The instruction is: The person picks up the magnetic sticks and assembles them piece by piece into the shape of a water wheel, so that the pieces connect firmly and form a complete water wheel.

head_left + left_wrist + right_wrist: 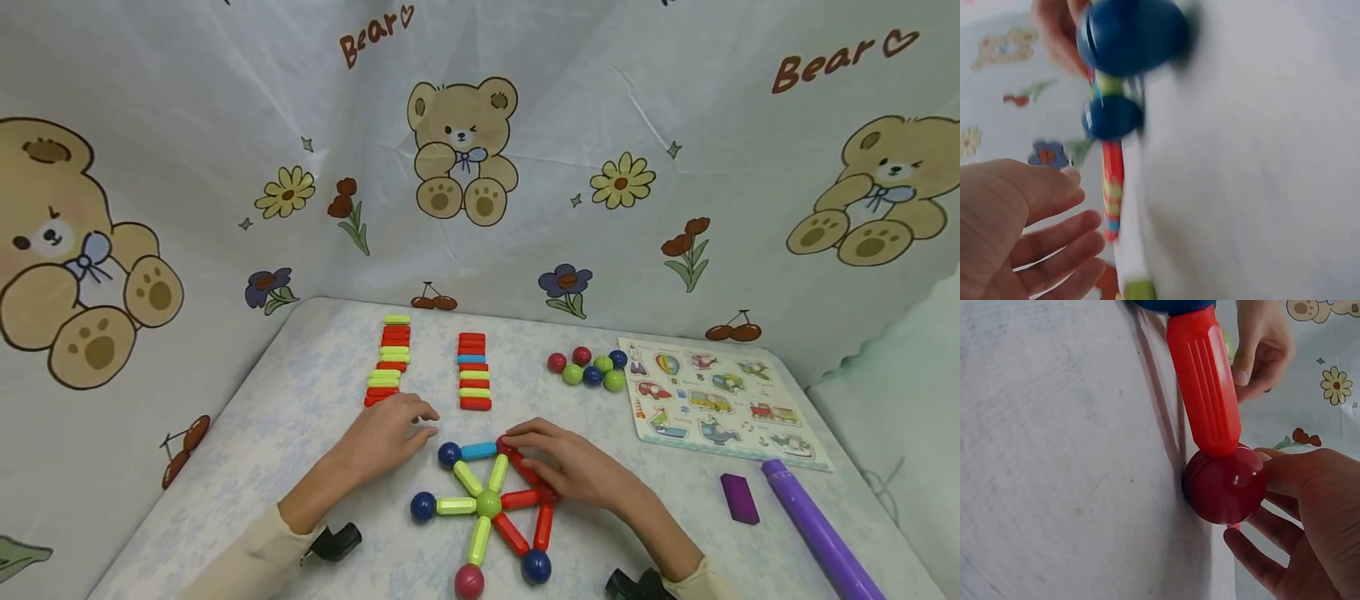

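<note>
A star of magnetic rods around a green ball [489, 502] lies at the table's front, tipped with blue balls [423, 506] and a dark red ball [468, 581]. My right hand [519, 442] rests on its far right side. The thumb and fingers pinch a red ball [1225, 484] at the end of a red rod [1204, 381]. My left hand [417, 423] hovers just left of the star's blue rod [478, 451], with its fingers relaxed and spread [1054, 240] and nothing in them. The left wrist view shows blurred blue balls [1132, 34] close by.
Two rows of red, yellow and blue rods [390, 358] [473, 371] lie behind the hands. Loose balls [588, 368] sit to the right, beside a vehicle puzzle board [712, 400]. A purple block [739, 497] and purple tube [813, 529] lie front right. Bear-print cloth walls surround the table.
</note>
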Demonstrator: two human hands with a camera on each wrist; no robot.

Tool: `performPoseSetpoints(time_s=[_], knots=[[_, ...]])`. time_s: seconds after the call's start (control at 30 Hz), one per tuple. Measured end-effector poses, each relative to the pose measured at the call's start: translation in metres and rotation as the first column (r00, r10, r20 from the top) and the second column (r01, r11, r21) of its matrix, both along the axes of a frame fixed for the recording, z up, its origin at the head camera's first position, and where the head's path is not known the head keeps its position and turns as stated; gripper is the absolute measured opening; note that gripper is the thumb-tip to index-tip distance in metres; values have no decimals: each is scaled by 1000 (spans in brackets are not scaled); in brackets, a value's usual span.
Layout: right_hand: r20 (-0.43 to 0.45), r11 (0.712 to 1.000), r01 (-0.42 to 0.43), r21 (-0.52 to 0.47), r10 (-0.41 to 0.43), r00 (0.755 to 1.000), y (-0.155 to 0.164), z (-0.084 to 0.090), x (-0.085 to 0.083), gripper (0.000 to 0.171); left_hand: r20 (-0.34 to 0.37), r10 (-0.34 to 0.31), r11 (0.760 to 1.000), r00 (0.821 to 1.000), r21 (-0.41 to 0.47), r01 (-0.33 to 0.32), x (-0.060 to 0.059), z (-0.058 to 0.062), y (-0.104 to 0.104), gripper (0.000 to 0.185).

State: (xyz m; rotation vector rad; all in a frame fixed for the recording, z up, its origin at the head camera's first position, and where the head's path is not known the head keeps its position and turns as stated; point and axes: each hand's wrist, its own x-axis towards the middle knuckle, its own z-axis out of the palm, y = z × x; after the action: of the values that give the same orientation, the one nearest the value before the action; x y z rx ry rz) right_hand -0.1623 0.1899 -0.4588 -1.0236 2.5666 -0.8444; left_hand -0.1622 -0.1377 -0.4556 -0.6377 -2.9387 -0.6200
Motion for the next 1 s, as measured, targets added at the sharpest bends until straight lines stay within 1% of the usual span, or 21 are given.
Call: performPoseSetpoints(time_s=[0.07, 0.13, 0.2, 0.33, 0.5, 0.7, 0.87, 1.0], knots=[[-15, 1000, 8, 2, -8, 1000, 1, 0, -1, 40, -36, 49, 998, 998, -25, -50, 0, -3, -13, 16], [-31, 1000, 22, -10, -22, 999, 2, 1, -1, 37, -71, 82, 995, 994, -42, -85, 2, -7, -26, 18], [-38, 999, 43, -29, -44, 998, 3, 1, -2, 33, -99, 106, 993, 989, -47, -111, 5, -10, -35, 19], [-35, 994, 75, -75, -78, 996, 4, 0, -2, 24, -121, 140, 989, 983, -32, -145, 11, -10, -46, 23], [-19, 993, 64, -103, -66, 998, 2, -2, -2, 20, -100, 151, 987, 983, -33, -155, 15, -8, -50, 26], [-1, 994, 62, -90, -62, 998, 1, -2, -1, 19, -17, 137, 990, 990, -11, -137, 18, -4, -48, 23], [2, 994, 66, -92, -67, 998, 2, 0, -2, 18, 15, 138, 990, 990, -8, -138, 21, -4, -40, 22], [-6, 993, 63, -100, -64, 998, 3, 0, -3, 16, 29, 139, 990, 990, 4, -139, 22, -4, -28, 21]])
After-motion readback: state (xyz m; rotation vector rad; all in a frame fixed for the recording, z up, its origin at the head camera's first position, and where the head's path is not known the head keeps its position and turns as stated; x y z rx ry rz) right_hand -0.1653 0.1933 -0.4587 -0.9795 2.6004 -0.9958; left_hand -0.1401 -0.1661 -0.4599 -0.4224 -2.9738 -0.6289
